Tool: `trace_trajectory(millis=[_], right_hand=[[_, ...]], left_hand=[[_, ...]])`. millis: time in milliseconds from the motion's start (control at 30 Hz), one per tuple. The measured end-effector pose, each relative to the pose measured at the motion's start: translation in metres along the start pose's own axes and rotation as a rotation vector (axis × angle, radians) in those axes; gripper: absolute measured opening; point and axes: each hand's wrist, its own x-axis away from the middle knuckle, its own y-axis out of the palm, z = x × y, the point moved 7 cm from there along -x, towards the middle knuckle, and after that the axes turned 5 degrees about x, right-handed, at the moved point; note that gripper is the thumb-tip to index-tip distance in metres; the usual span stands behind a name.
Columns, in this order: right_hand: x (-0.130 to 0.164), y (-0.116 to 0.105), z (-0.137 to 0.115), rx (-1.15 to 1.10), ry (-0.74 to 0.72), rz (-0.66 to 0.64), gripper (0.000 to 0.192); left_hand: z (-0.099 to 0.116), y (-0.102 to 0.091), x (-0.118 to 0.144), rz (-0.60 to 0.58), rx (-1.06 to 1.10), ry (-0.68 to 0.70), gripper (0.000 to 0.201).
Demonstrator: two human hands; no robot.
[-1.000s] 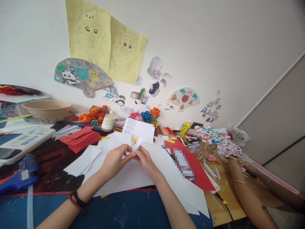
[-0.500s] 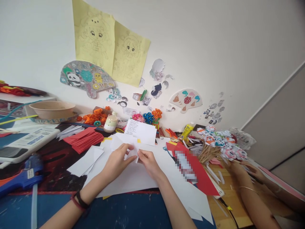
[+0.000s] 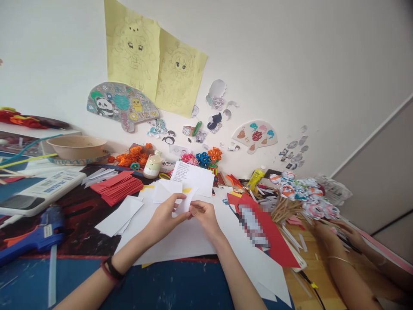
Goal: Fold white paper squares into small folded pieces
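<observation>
**Small white slip, easy to wreck**

Both hands have lifted the paper slip (image 3: 184,203) a bit since a second ago, so it now tilts up off the counter (image 3: 167,284). Left hand (image 3: 166,215) and right hand (image 3: 203,214) are each closed on it in a fingertip pinch. Risk as I see it: pulling unevenly could skew the crease or tear it. It's a thin, plain white, narrow, partly folded strip, held just above the big white sheets (image 3: 180,239).

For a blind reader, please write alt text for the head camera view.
Left hand and right hand pinch a small white paper piece above white sheets. Red paper stack and blue glue gun lie left; another person's hand works right.
</observation>
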Motion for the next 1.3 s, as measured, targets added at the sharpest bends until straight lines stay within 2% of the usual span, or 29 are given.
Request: trace_trajectory(millis=[100, 300, 400, 533, 800, 1067, 1300], right_hand=[[0.001, 0.002, -0.004, -0.006, -0.016, -0.015, 0.028], [0.001, 0.005, -0.01, 0.036, -0.062, -0.029, 0.027], [0.0, 0.004, -0.007, 0.046, -0.064, -0.019, 0.027], [-0.001, 0.002, -0.002, 0.019, -0.045, -0.003, 0.027], [0.001, 0.006, -0.007, 0.038, -0.038, -0.037, 0.031], [0.001, 0.004, -0.011, 0.05, -0.058, -0.025, 0.027], [0.003, 0.004, -0.01, 0.056, -0.061, -0.031, 0.027]], left_hand=[[0.003, 0.002, 0.001, -0.034, 0.057, -0.011, 0.042], [0.002, 0.001, 0.001, -0.028, 0.126, -0.008, 0.035], [0.0, -0.001, 0.0, -0.012, 0.12, -0.007, 0.032], [0.002, 0.002, 0.001, -0.049, 0.134, 0.006, 0.033], [0.009, 0.004, 0.002, -0.068, 0.121, 0.054, 0.034], [0.027, 0.005, 0.005, -0.107, 0.136, 0.102, 0.028], [0.027, 0.006, 0.005, -0.108, 0.128, 0.113, 0.026]])
